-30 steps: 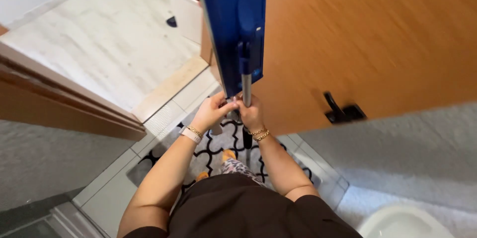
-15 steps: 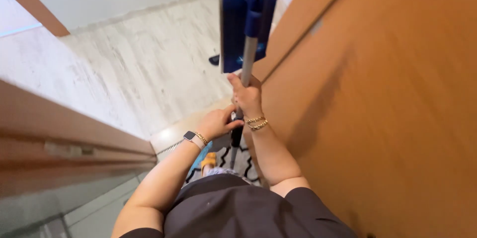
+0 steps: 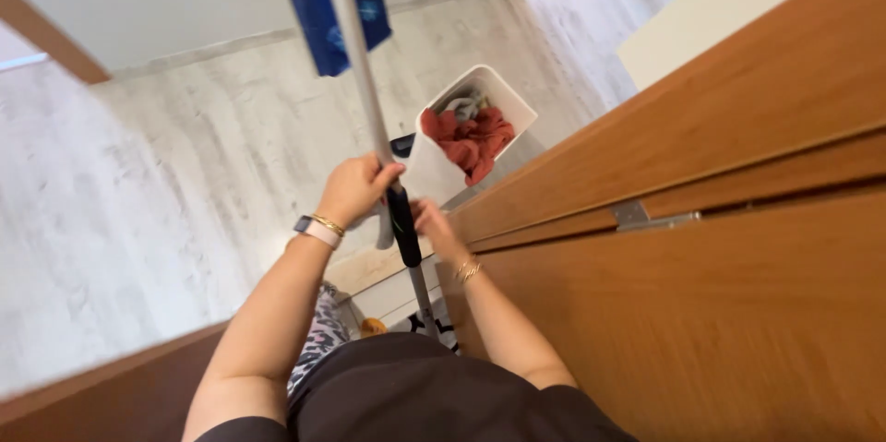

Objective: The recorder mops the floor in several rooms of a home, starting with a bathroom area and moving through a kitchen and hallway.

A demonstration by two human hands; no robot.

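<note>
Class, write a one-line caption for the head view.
Left hand and right hand grip a mop handle above a white laundry basket.

Left hand (image 3: 355, 188) and right hand (image 3: 432, 223) grip the mop pole (image 3: 365, 101) (blue head up).

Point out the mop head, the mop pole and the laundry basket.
mop head (image 3: 318, 8), head view, blue pad face.
mop pole (image 3: 360, 73), head view, grey shaft above the hands.
laundry basket (image 3: 429, 170), head view, white side wall.
</note>
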